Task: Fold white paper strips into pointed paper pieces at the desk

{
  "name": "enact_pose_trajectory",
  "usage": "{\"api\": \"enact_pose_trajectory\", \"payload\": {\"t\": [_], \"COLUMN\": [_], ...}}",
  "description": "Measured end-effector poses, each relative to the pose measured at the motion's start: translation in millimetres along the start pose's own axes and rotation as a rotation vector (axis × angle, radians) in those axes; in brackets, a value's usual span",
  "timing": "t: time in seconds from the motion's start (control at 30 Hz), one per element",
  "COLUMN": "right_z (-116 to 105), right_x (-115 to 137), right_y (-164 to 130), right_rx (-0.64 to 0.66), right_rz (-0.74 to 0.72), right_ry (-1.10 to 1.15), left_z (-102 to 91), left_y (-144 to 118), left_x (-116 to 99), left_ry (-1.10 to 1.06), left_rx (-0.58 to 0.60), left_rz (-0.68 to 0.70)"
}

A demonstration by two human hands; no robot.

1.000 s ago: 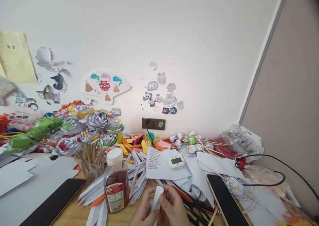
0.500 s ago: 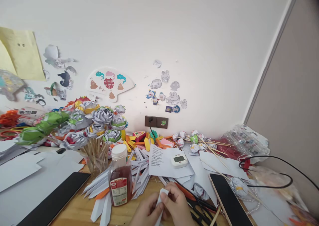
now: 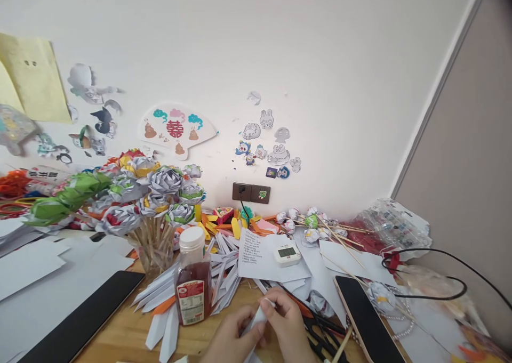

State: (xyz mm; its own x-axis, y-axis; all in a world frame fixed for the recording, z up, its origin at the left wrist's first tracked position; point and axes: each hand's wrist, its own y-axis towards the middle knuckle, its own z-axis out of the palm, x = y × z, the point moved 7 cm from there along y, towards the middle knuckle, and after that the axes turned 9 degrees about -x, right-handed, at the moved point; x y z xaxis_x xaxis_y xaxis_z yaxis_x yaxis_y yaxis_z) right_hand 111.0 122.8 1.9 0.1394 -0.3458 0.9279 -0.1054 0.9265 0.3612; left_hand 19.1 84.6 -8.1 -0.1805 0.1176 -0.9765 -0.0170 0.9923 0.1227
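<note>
A narrow folded strip of white paper [image 3: 258, 316] is pinched between both of my hands, low in the middle of the head view. My left hand [image 3: 236, 333] is closed on its lower part, thumb lying along the strip. At the upper end, my right hand [image 3: 285, 320] grips the paper between thumb and curled fingers. The fingers partly hide the strip. Close by on the left stands a jar of reddish-brown liquid [image 3: 192, 283] with a white cap. Folded white paper strips [image 3: 162, 328] lie around it. Black-handled scissors [image 3: 320, 333] rest just right of my right hand.
Paper flowers on sticks [image 3: 164, 184] stand in a container at the left. A black tablet-like slab [image 3: 86, 315] lies in front. A phone [image 3: 366, 317], a white timer [image 3: 287, 252], bundled paper buds [image 3: 311, 222] and a black cable [image 3: 436, 253] occupy the right side.
The strip's top end now sits more under my right fingers and looks narrower. The view has shifted slightly. Both hands keep hold of the paper.
</note>
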Motion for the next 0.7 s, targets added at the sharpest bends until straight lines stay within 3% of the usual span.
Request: {"api": "enact_pose_trajectory", "payload": {"t": [0.23,0.7], "right_z": [-10.4,-11.1], "right_x": [2.8,0.8], "right_y": [2.0,-0.1], "right_rx": [-0.085,-0.085], "right_rz": [-0.016,-0.006], "right_ry": [-0.019,-0.053], "left_z": [-5.2,-2.5], "left_y": [-1.0,-1.3], "left_x": [4.3,16.0], "left_ry": [0.037,0.043], "left_rx": [0.096,0.08], "left_rz": [-0.216,-0.21]}}
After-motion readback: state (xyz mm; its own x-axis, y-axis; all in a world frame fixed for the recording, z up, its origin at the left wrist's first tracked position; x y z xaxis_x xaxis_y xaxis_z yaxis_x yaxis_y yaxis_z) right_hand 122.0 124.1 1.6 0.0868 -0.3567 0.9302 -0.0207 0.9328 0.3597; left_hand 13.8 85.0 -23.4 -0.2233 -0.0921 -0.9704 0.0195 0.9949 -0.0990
